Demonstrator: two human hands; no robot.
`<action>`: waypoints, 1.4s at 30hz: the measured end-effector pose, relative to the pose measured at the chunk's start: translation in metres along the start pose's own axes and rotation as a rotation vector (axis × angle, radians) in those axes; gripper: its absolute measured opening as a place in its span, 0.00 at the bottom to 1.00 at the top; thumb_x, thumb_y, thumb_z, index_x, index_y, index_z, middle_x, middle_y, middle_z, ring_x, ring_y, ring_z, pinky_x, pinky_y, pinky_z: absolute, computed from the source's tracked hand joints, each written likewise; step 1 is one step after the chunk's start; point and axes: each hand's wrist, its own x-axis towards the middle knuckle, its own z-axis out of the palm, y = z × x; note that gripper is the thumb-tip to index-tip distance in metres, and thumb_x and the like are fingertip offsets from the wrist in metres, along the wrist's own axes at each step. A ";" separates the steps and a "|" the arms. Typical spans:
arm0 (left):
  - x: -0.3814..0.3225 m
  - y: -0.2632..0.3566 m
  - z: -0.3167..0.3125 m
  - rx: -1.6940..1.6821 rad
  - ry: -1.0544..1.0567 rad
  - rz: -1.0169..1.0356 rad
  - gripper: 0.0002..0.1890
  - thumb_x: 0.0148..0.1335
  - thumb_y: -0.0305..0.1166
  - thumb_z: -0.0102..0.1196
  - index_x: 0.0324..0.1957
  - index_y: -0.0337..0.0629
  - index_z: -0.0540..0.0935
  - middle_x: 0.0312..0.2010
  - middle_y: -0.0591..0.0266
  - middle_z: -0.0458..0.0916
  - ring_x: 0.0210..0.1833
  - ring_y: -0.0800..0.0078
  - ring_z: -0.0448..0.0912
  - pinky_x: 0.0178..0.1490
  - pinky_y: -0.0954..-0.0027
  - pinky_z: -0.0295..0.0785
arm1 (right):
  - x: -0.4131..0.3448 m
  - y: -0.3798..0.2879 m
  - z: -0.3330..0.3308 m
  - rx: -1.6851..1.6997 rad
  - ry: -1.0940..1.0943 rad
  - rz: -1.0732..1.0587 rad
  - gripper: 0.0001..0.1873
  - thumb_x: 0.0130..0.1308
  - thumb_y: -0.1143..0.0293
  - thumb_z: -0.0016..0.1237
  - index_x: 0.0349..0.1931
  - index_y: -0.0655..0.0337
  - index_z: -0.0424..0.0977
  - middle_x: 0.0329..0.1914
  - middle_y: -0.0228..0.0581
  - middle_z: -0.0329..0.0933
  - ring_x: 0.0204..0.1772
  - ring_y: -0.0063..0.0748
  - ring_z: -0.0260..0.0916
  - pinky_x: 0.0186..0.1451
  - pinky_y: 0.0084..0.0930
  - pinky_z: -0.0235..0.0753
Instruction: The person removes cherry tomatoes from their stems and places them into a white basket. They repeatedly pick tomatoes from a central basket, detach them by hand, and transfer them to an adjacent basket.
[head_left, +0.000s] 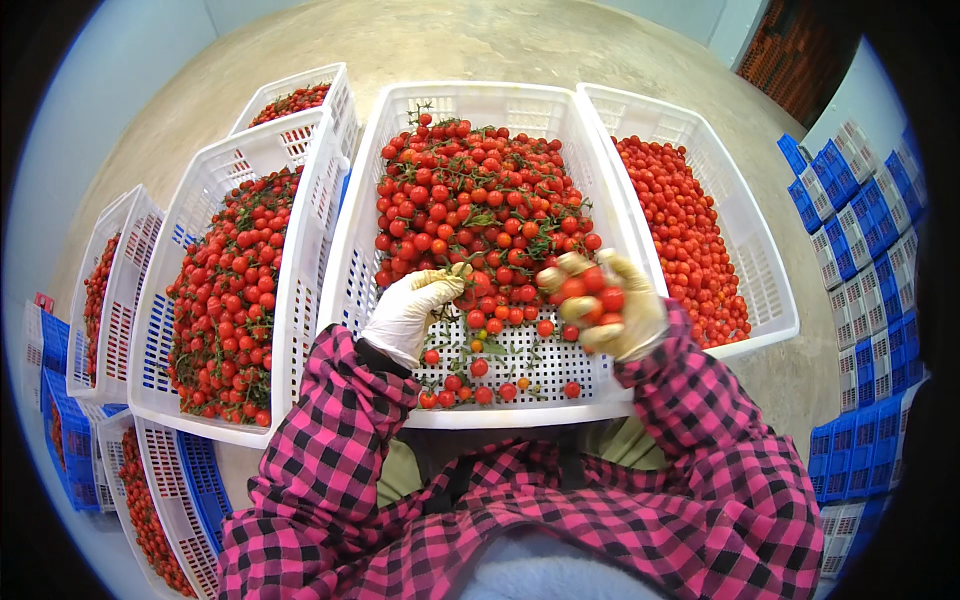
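Before me stands a white plastic crate (517, 416) heaped with cherry tomatoes (480, 195), many on green stems. Over its near half, my left hand (411, 311) in a white glove pinches a green stem (452, 271) between thumb and fingers. My right hand (619, 304), in a stained glove, cups several loose tomatoes (594, 289) near the crate's right wall. Loose tomatoes and bits of stem lie on the perforated crate floor (551, 371) below both hands. On the right, another white crate (769, 300) holds loose tomatoes (679, 225) without visible stems.
At my left, a white crate (206, 431) holds tomatoes with stems, and more filled crates (139, 247) stand beyond it. Stacked blue and white crates (862, 465) line the right side. A concrete floor (480, 37) stretches ahead to pale walls (161, 45).
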 end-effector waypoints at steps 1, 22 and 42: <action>0.000 -0.001 0.000 0.026 0.006 0.005 0.11 0.59 0.27 0.57 0.43 0.36 0.79 0.41 0.61 0.81 0.43 0.74 0.78 0.46 0.69 0.72 | -0.015 -0.012 0.003 -0.018 0.093 -0.088 0.18 0.64 0.56 0.45 0.49 0.58 0.72 0.59 0.43 0.68 0.40 0.27 0.71 0.18 0.15 0.67; -0.004 -0.015 0.008 -0.332 -0.087 -0.107 0.13 0.61 0.27 0.55 0.47 0.37 0.78 0.41 0.65 0.81 0.45 0.76 0.77 0.50 0.71 0.71 | 0.050 0.054 0.021 -1.182 0.353 -0.336 0.22 0.70 0.69 0.42 0.63 0.61 0.61 0.60 0.35 0.68 0.58 0.25 0.67 0.54 0.22 0.71; 0.009 -0.021 0.011 -0.160 0.007 0.083 0.17 0.60 0.24 0.56 0.52 0.34 0.76 0.42 0.65 0.80 0.43 0.78 0.77 0.52 0.74 0.70 | 0.072 0.045 -0.003 -0.893 0.429 -0.004 0.16 0.61 0.67 0.55 0.46 0.60 0.68 0.31 0.33 0.73 0.25 0.16 0.66 0.22 0.15 0.61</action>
